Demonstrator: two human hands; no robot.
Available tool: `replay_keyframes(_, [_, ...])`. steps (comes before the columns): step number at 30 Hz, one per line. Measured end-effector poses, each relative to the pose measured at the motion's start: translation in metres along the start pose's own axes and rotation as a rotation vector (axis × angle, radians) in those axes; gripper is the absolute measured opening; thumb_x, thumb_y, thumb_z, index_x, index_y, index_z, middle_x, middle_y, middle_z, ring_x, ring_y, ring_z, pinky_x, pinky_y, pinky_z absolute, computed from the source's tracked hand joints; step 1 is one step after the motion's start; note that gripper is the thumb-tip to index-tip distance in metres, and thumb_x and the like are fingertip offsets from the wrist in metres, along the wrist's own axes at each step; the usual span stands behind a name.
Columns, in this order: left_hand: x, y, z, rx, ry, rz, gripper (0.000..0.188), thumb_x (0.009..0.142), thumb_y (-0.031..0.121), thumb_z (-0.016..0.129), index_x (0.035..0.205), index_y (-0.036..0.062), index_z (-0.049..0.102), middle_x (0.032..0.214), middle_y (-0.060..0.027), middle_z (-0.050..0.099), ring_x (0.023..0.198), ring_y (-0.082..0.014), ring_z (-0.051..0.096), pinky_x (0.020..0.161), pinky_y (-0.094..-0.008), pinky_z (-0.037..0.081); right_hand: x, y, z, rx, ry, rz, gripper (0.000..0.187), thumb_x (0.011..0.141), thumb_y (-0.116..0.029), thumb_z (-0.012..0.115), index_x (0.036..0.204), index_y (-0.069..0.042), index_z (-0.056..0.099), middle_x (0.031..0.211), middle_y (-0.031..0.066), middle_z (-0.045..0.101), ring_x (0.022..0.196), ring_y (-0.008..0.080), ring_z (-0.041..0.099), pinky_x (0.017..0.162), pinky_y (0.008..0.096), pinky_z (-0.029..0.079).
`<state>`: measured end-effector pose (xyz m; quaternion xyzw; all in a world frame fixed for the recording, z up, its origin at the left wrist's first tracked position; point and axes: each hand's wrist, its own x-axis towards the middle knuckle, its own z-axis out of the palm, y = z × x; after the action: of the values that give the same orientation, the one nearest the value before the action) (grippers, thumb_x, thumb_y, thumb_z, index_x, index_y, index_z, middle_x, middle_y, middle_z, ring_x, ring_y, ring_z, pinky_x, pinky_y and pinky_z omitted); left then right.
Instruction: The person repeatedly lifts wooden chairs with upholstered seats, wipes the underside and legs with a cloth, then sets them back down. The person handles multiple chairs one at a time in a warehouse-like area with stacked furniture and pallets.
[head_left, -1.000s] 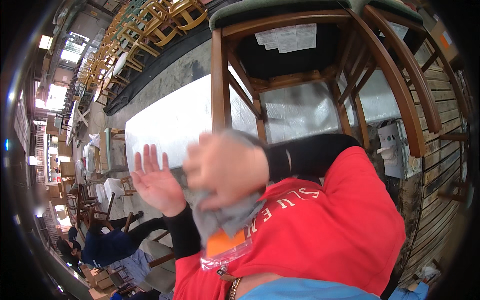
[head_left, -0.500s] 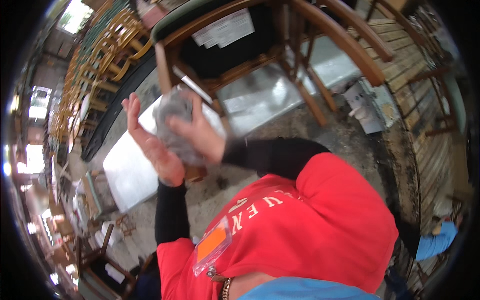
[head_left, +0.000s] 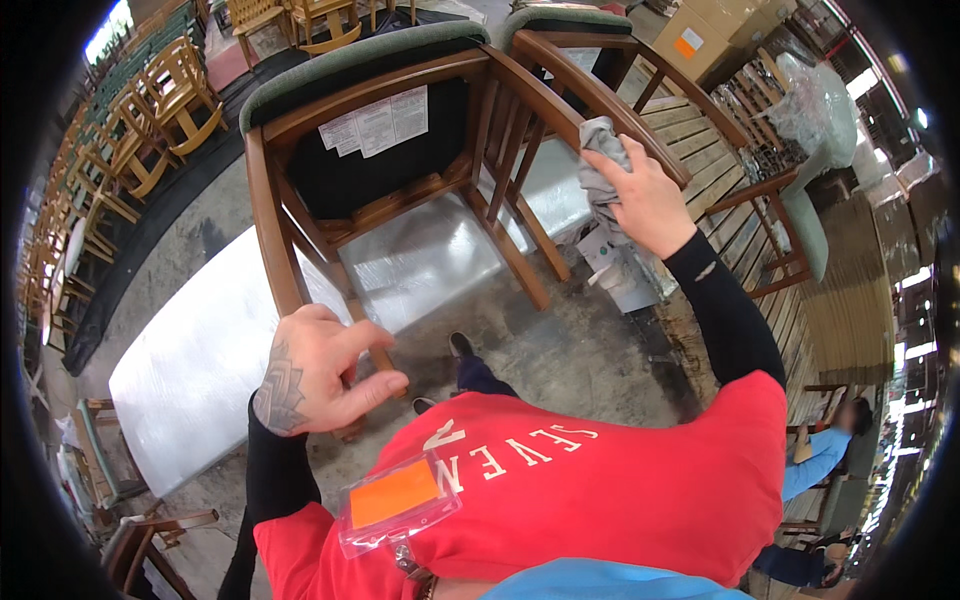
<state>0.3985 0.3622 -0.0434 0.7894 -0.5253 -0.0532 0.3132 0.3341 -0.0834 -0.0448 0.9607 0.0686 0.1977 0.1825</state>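
In front of me a wooden chair [head_left: 365,75] is tipped so that the black underside of its seat faces me, with white paper labels [head_left: 390,122] on it. My right hand [head_left: 645,195] is closed on a grey cloth [head_left: 600,165] and presses it against the chair's right-hand wooden leg. At the left, my tattooed left hand [head_left: 325,370] curls over the lower end of the left chair leg [head_left: 265,220], thumb set apart from the fingers. The hand hides the contact with the leg in part.
A second chair [head_left: 575,45] stands close behind on the right. Under the chair is a film-wrapped light surface [head_left: 200,350]. Slatted wood [head_left: 690,140], a cardboard box [head_left: 715,40] and another chair [head_left: 790,230] are to the right. A person in blue [head_left: 820,455] is at far right.
My hands, together around the grey cloth before, have parted. The right hand has carried the cloth right onto the chair leg, and the left has come down to the left leg. The view has shifted.
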Motion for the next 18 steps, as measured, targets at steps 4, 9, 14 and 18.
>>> replay_keyframes(4, [-0.009, -0.005, -0.004, -0.029, 0.061, 0.015, 0.03, 0.079, 0.04, 0.082, 0.083, 0.0128, 0.069, 0.049, 0.0017, 0.052, 0.047, -0.0198, 0.056, 0.063, -0.0338, 0.042, 0.102, -0.013, 0.046, 0.12, -0.224, 0.039, 0.087, 0.083, -0.019, 0.072, 0.157, -0.006, 0.028, 0.11, 0.0267, 0.059, 0.087, 0.043, 0.069, 0.075, 0.0446, 0.059])
replay_keyframes(9, [-0.003, -0.009, 0.0, -0.117, 0.047, 0.037, 0.026, 0.073, 0.032, 0.083, 0.075, 0.0111, 0.067, 0.051, 0.0039, 0.056, 0.047, -0.0186, 0.056, 0.061, -0.0335, 0.039, 0.243, 0.0, 0.123, 0.247, -0.213, 0.351, 0.049, 0.08, -0.033, 0.072, 0.109, 0.005, 0.066, 0.108, 0.0311, 0.07, 0.105, 0.0407, 0.07, 0.093, 0.0463, 0.056])
replay_keyframes(14, [-0.013, -0.012, 0.006, -0.139, 0.141, 0.048, 0.028, 0.073, 0.029, 0.085, 0.071, 0.0127, 0.063, 0.047, 0.0032, 0.048, 0.046, -0.0184, 0.05, 0.06, -0.0334, 0.037, 0.271, 0.038, 0.14, 0.431, -0.369, 0.229, 0.064, 0.072, -0.05, 0.072, 0.098, 0.008, 0.074, 0.104, 0.0302, 0.072, 0.103, 0.0401, 0.07, 0.09, 0.0429, 0.055])
replay_keyframes(18, [-0.007, -0.008, 0.012, -0.147, 0.302, -0.055, 0.023, 0.074, 0.02, 0.083, 0.071, 0.0118, 0.062, 0.047, 0.0036, 0.044, 0.049, -0.0183, 0.044, 0.057, -0.0336, 0.036, 0.213, 0.05, 0.133, 0.578, -0.316, 0.273, 0.063, 0.072, -0.049, 0.073, 0.099, 0.008, 0.071, 0.102, 0.0301, 0.071, 0.1, 0.0416, 0.07, 0.089, 0.0435, 0.055])
